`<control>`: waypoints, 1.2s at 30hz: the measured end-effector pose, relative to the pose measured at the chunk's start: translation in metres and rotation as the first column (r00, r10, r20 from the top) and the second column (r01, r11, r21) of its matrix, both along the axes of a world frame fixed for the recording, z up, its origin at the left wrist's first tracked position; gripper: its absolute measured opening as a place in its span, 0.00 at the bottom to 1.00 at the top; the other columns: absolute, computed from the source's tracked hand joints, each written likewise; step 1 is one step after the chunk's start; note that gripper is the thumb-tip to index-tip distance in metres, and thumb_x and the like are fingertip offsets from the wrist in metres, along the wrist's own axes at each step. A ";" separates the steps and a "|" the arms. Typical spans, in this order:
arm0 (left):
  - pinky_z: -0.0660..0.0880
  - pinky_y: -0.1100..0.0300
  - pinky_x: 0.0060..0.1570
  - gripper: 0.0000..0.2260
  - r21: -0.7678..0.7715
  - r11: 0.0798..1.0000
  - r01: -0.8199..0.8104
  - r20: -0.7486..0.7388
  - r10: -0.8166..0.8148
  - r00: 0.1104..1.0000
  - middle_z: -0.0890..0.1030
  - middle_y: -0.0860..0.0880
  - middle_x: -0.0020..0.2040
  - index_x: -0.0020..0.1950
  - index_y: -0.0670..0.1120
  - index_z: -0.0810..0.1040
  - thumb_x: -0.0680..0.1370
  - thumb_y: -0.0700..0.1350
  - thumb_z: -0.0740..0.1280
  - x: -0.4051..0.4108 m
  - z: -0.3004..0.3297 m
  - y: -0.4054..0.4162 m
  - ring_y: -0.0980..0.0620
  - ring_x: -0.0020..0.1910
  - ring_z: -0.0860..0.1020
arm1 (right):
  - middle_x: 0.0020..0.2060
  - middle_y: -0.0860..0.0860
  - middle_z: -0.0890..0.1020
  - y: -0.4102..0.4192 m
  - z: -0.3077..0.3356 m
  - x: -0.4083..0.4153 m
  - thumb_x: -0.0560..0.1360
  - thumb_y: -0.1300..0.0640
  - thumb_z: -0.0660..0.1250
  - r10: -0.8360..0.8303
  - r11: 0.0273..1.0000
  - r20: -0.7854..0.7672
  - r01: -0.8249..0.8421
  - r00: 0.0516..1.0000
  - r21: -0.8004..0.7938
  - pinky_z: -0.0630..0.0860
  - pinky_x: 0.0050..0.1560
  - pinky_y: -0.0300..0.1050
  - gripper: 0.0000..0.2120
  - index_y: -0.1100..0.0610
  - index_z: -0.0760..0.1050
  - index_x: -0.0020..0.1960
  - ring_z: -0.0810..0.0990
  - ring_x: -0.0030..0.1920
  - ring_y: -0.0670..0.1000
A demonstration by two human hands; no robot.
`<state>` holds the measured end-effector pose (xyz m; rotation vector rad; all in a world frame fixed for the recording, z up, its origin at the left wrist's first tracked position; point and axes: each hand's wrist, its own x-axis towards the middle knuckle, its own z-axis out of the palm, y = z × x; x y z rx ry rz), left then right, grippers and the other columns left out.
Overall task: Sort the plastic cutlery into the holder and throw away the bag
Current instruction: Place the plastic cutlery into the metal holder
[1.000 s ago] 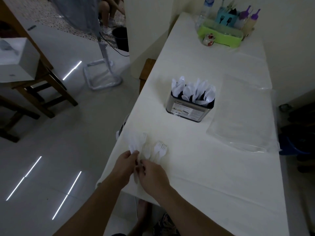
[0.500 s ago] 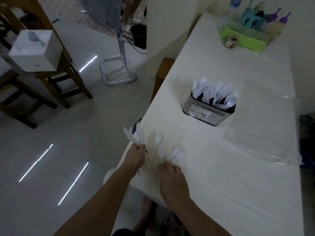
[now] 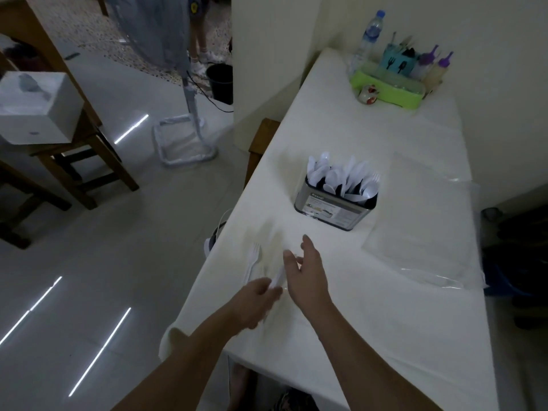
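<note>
A metal cutlery holder (image 3: 335, 210) stands mid-table, packed with white plastic spoons and forks. To its right lies the clear plastic bag (image 3: 424, 229), flat and apparently empty. One white plastic fork (image 3: 253, 258) lies loose near the table's left edge. My left hand (image 3: 256, 302) is closed on a blurred bundle of white plastic cutlery (image 3: 277, 279) just right of that fork. Beside it, my right hand (image 3: 308, 272) hovers above the cloth with its fingers spread. A small white blur shows at its fingertips; I cannot tell what it is.
The table (image 3: 385, 336) wears a white cloth and its left edge drops to a tiled floor. A green tray (image 3: 385, 94) with bottles and utensils sits at the far end. On the floor at left are a fan stand (image 3: 189, 126), a black bin (image 3: 220, 83) and wooden stools.
My left hand has carried its cutlery bundle rightward over the table. My right hand has lifted off the cloth and moved forward. Fewer loose forks show on the cloth.
</note>
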<state>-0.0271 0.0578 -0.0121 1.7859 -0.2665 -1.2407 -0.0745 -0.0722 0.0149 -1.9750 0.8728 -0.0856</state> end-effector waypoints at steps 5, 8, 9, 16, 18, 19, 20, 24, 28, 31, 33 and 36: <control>0.64 0.61 0.27 0.15 0.007 0.993 0.122 0.173 -0.121 0.978 0.72 0.50 0.36 0.43 0.48 0.71 0.81 0.58 0.57 -0.009 0.008 -0.024 0.56 0.28 0.67 | 0.57 0.51 0.81 -0.019 0.006 -0.001 0.81 0.51 0.59 0.043 0.998 -0.080 -0.047 0.996 -0.051 0.69 0.54 0.37 0.16 0.55 0.74 0.65 0.79 0.58 0.51; 0.66 0.62 0.29 0.11 -0.015 0.989 0.145 0.241 -0.137 0.961 0.73 0.51 0.35 0.48 0.45 0.72 0.82 0.50 0.56 -0.008 0.019 -0.037 0.57 0.30 0.68 | 0.48 0.47 0.79 -0.020 0.012 -0.007 0.81 0.51 0.61 0.061 0.998 -0.085 -0.059 0.994 0.021 0.70 0.47 0.37 0.13 0.53 0.74 0.63 0.78 0.49 0.47; 0.67 0.62 0.31 0.10 -0.009 0.987 0.161 0.284 -0.151 0.947 0.74 0.51 0.36 0.49 0.44 0.73 0.82 0.48 0.56 -0.006 0.020 -0.041 0.57 0.31 0.70 | 0.47 0.47 0.79 -0.021 0.013 -0.008 0.80 0.51 0.61 0.063 0.998 -0.084 -0.061 0.994 0.031 0.70 0.44 0.35 0.12 0.52 0.74 0.62 0.77 0.47 0.46; 0.67 0.61 0.33 0.12 -0.049 0.987 0.155 0.369 -0.126 0.921 0.74 0.54 0.36 0.42 0.52 0.69 0.80 0.58 0.61 0.009 0.022 -0.061 0.56 0.33 0.71 | 0.45 0.49 0.84 -0.069 0.043 -0.017 0.74 0.59 0.72 0.187 0.963 0.052 -0.193 0.981 0.185 0.75 0.37 0.35 0.06 0.53 0.80 0.50 0.81 0.37 0.43; 0.67 0.60 0.29 0.13 -0.113 0.980 0.164 0.277 -0.127 0.952 0.73 0.53 0.34 0.44 0.50 0.71 0.78 0.59 0.63 0.013 0.028 -0.068 0.55 0.29 0.70 | 0.39 0.53 0.84 -0.086 0.054 -0.020 0.71 0.64 0.74 0.200 0.944 0.084 -0.215 0.976 0.249 0.77 0.36 0.41 0.04 0.56 0.81 0.45 0.81 0.35 0.47; 0.67 0.60 0.27 0.14 -0.167 0.975 0.144 0.188 -0.111 0.976 0.74 0.52 0.34 0.47 0.48 0.72 0.77 0.59 0.64 0.015 0.030 -0.073 0.54 0.28 0.70 | 0.36 0.54 0.83 -0.093 0.059 -0.020 0.70 0.63 0.74 0.182 0.943 0.088 -0.199 0.979 0.267 0.78 0.35 0.43 0.05 0.56 0.81 0.42 0.80 0.34 0.50; 0.66 0.61 0.25 0.15 -0.221 0.968 0.115 0.095 -0.096 0.991 0.75 0.51 0.34 0.49 0.46 0.73 0.76 0.58 0.66 0.017 0.034 -0.078 0.53 0.27 0.71 | 0.34 0.55 0.83 -0.100 0.065 -0.020 0.69 0.63 0.75 0.152 0.943 0.094 -0.173 0.984 0.285 0.77 0.34 0.44 0.05 0.55 0.81 0.39 0.80 0.33 0.52; 0.67 0.60 0.30 0.22 -0.308 0.941 0.140 0.052 -0.130 0.990 0.79 0.48 0.38 0.59 0.46 0.76 0.75 0.61 0.68 0.027 0.057 -0.103 0.51 0.31 0.74 | 0.31 0.56 0.82 -0.125 0.085 -0.019 0.70 0.61 0.76 0.113 0.955 0.065 -0.126 0.992 0.270 0.75 0.30 0.42 0.08 0.53 0.80 0.35 0.79 0.31 0.52; 0.69 0.65 0.42 0.21 -0.275 0.941 0.198 0.257 -0.126 0.958 0.82 0.48 0.50 0.57 0.49 0.77 0.75 0.63 0.66 0.032 0.075 -0.123 0.60 0.44 0.78 | 0.34 0.58 0.84 -0.146 0.104 -0.019 0.71 0.59 0.75 0.128 0.957 0.032 -0.132 0.991 0.259 0.76 0.29 0.41 0.05 0.55 0.81 0.39 0.83 0.35 0.52; 0.72 0.69 0.49 0.16 -0.346 0.909 0.234 0.309 -0.125 0.943 0.82 0.49 0.55 0.59 0.46 0.76 0.79 0.56 0.64 0.031 0.087 -0.140 0.60 0.53 0.79 | 0.32 0.56 0.84 -0.158 0.109 -0.020 0.71 0.62 0.74 0.098 0.968 0.057 -0.108 0.994 0.226 0.77 0.32 0.43 0.04 0.57 0.80 0.39 0.82 0.34 0.50; 0.76 0.59 0.58 0.16 -0.424 0.862 0.279 0.340 -0.134 0.931 0.82 0.47 0.54 0.61 0.45 0.76 0.80 0.55 0.64 0.031 0.088 -0.152 0.55 0.54 0.80 | 0.32 0.55 0.83 -0.165 0.110 -0.019 0.72 0.64 0.72 0.068 0.977 0.071 -0.081 0.995 0.195 0.77 0.34 0.44 0.03 0.60 0.80 0.40 0.82 0.34 0.50; 0.80 0.54 0.42 0.18 -0.338 0.920 0.197 0.381 -0.058 0.923 0.82 0.46 0.43 0.51 0.47 0.76 0.73 0.61 0.68 0.038 0.081 -0.164 0.53 0.39 0.81 | 0.32 0.54 0.82 -0.173 0.118 -0.016 0.73 0.67 0.70 0.023 0.989 0.101 -0.038 0.995 0.144 0.77 0.35 0.42 0.02 0.64 0.79 0.42 0.81 0.34 0.49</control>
